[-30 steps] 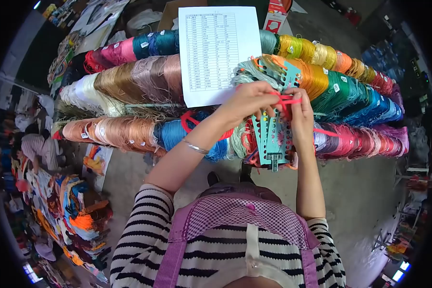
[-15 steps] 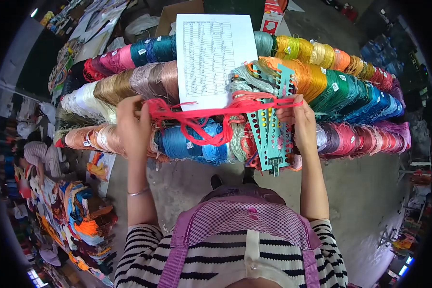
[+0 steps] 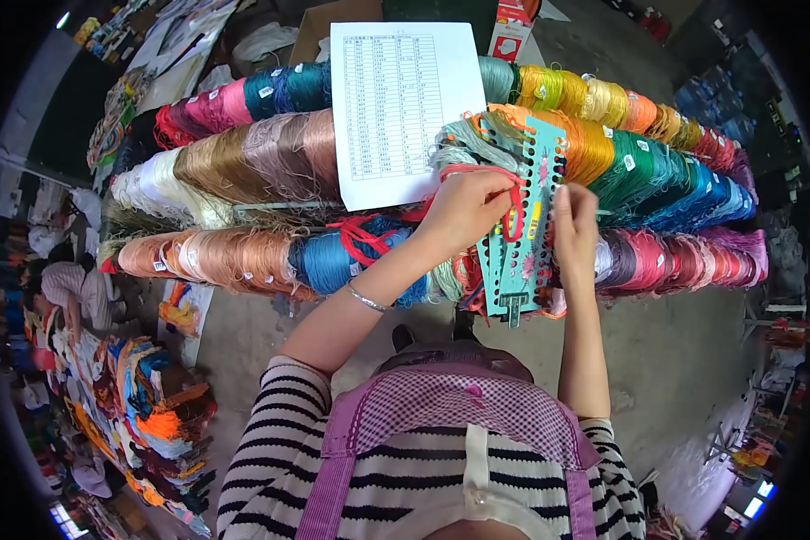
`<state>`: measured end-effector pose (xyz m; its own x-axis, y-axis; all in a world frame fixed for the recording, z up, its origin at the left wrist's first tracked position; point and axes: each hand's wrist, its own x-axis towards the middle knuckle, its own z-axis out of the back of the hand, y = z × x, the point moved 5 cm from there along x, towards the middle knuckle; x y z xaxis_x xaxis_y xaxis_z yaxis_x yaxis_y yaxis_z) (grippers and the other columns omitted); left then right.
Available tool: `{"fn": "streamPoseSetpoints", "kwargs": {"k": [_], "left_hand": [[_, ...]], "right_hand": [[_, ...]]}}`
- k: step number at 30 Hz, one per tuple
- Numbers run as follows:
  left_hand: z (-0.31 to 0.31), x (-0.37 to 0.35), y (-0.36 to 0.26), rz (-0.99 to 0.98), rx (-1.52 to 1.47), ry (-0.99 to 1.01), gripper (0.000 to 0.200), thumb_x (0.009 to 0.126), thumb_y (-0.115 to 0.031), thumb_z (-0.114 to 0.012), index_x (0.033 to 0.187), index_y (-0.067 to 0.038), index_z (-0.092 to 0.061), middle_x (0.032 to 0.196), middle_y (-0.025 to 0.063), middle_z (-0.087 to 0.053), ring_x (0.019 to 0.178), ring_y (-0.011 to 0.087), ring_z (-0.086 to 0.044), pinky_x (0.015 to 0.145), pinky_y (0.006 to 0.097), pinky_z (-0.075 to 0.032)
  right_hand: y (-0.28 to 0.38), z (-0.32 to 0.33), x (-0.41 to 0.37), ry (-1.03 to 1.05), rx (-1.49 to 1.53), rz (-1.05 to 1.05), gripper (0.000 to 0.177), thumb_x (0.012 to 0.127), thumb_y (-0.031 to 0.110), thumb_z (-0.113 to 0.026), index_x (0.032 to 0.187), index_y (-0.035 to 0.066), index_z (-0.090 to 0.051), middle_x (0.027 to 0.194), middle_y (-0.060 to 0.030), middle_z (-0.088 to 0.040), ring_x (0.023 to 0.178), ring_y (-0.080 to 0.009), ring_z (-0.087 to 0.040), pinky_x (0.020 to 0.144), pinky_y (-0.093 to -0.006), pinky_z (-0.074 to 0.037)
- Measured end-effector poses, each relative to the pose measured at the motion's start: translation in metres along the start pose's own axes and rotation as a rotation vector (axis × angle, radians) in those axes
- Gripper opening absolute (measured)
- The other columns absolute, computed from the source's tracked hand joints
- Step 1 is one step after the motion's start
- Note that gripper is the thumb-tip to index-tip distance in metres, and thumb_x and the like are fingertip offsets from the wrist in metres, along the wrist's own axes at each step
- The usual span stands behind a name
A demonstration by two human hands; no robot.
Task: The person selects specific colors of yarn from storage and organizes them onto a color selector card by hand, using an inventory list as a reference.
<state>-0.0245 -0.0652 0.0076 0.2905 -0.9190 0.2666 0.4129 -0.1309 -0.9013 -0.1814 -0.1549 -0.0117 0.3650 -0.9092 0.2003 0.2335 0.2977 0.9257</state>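
Note:
My left hand (image 3: 468, 207) is closed on red embroidery thread (image 3: 369, 236), pinching it over the left side of a turquoise card with punched holes (image 3: 533, 184). A red loop hangs below its fingers, and the rest trails left behind my wrist. Beside the card's right edge, my right hand (image 3: 576, 229) has its fingers curled; whatever they hold, if anything, is hidden. Pale green thread (image 3: 468, 148) and orange strands hang from the card's upper part. A black clip (image 3: 513, 308) grips the card's lower end.
Rows of wound thread in many colours, such as the blue thread (image 3: 324, 265) and yellow thread (image 3: 585, 148), span the rack. A printed list (image 3: 396, 117) lies across them. At left, a person (image 3: 76, 292) bends near piled thread bundles (image 3: 148, 405).
My left hand has moved right, from the stretched red thread's far end to the card. The thread is now slack and looped at the card. My right hand has shifted slightly down.

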Motion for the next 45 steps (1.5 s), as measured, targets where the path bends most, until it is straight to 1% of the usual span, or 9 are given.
{"fn": "streamPoseSetpoints", "kwargs": {"k": [6, 15, 18, 21, 25, 29, 33, 39, 45], "left_hand": [[0.027, -0.008, -0.009, -0.016, 0.408, -0.047, 0.021, 0.087, -0.022, -0.061, 0.085, -0.002, -0.065, 0.077, 0.0145, -0.062, 0.066, 0.0315, -0.061, 0.060, 0.0366, -0.047], [0.075, -0.027, -0.007, -0.011, 0.403, -0.127, 0.020, 0.086, -0.018, -0.059, 0.075, -0.003, -0.063, 0.071, 0.0141, -0.061, 0.066, 0.0328, -0.060, 0.061, 0.0389, -0.046], [0.106, -0.032, 0.000, -0.142, 0.536, -0.283, 0.012, 0.086, -0.017, -0.058, 0.088, -0.006, -0.062, 0.086, 0.0132, -0.062, 0.076, 0.0321, -0.060, 0.067, 0.0385, -0.048], [0.171, -0.031, 0.029, 0.097, 0.685, -0.605, 0.026, 0.090, -0.029, -0.054, 0.099, -0.005, -0.058, 0.090, 0.0165, -0.064, 0.084, 0.0341, -0.063, 0.073, 0.0405, -0.049], [0.197, -0.039, 0.050, 0.514, 0.994, -0.386, 0.041, 0.088, -0.042, -0.054, 0.090, -0.003, -0.061, 0.080, 0.0188, -0.067, 0.079, 0.0384, -0.064, 0.071, 0.0440, -0.049], [0.187, -0.036, 0.064, 0.482, 0.464, -0.272, 0.026, 0.084, -0.025, -0.065, 0.085, 0.000, -0.061, 0.069, 0.0088, -0.066, 0.053, 0.0153, -0.059, 0.048, 0.0275, -0.045], [0.232, -0.038, 0.063, 0.387, 0.449, -0.435, 0.017, 0.083, -0.016, -0.061, 0.082, 0.001, -0.062, 0.068, 0.0068, -0.064, 0.052, 0.0106, -0.056, 0.045, 0.0259, -0.044], [0.288, -0.073, 0.118, 0.431, 0.344, -0.436, 0.022, 0.083, -0.021, -0.059, 0.075, 0.000, -0.059, 0.058, 0.0012, -0.055, 0.044, 0.0083, -0.046, 0.043, 0.0242, -0.037], [0.295, -0.089, 0.124, 0.433, 0.306, -0.463, 0.028, 0.090, -0.024, -0.062, 0.076, 0.000, -0.062, 0.063, -0.0010, -0.056, 0.049, 0.0043, -0.045, 0.045, 0.0212, -0.034]], "right_hand": [[-0.013, -0.011, 0.006, -0.014, -0.166, 0.145, 0.026, 0.097, 0.024, -0.049, 0.085, 0.001, -0.044, 0.073, -0.0134, -0.049, 0.067, -0.0188, -0.045, 0.064, -0.0317, -0.042], [-0.008, -0.017, 0.010, -0.054, -0.287, 0.107, 0.027, 0.094, 0.026, -0.052, 0.088, 0.000, -0.045, 0.078, -0.0251, -0.055, 0.074, -0.0441, -0.054, 0.063, -0.0425, -0.043], [-0.012, -0.015, 0.015, -0.006, -0.280, 0.144, 0.027, 0.094, 0.025, -0.053, 0.086, -0.001, -0.047, 0.070, -0.0187, -0.053, 0.062, -0.0311, -0.054, 0.058, -0.0373, -0.043], [-0.014, -0.012, 0.022, 0.027, -0.234, 0.161, 0.030, 0.094, 0.028, -0.053, 0.088, -0.002, -0.046, 0.072, -0.0241, -0.058, 0.069, -0.0427, -0.059, 0.058, -0.0426, -0.045], [-0.007, -0.015, 0.013, 0.129, -0.137, 0.000, 0.024, 0.090, 0.020, -0.062, 0.091, 0.000, -0.049, 0.070, -0.0018, -0.054, 0.065, -0.0071, -0.049, 0.056, -0.0242, -0.040], [-0.019, -0.028, 0.022, 0.233, 0.523, -0.146, 0.022, 0.087, 0.009, -0.064, 0.099, 0.000, -0.048, 0.083, -0.0045, -0.062, 0.075, -0.0077, -0.058, 0.064, -0.0224, -0.047], [0.002, -0.009, 0.034, 0.295, 0.641, -0.221, 0.023, 0.087, 0.006, -0.063, 0.104, 0.000, -0.049, 0.092, -0.0062, -0.064, 0.081, -0.0094, -0.061, 0.072, -0.0244, -0.050], [-0.048, -0.004, 0.046, 0.170, 0.152, -0.158, 0.035, 0.079, 0.023, -0.074, 0.099, 0.001, -0.055, 0.085, -0.0029, -0.059, 0.076, -0.0105, -0.054, 0.068, -0.0271, -0.046], [-0.054, 0.031, 0.033, 0.024, 0.110, -0.026, 0.034, 0.086, 0.025, -0.067, 0.102, -0.002, -0.052, 0.086, -0.0066, -0.063, 0.077, -0.0093, -0.058, 0.070, -0.0252, -0.047]]}}
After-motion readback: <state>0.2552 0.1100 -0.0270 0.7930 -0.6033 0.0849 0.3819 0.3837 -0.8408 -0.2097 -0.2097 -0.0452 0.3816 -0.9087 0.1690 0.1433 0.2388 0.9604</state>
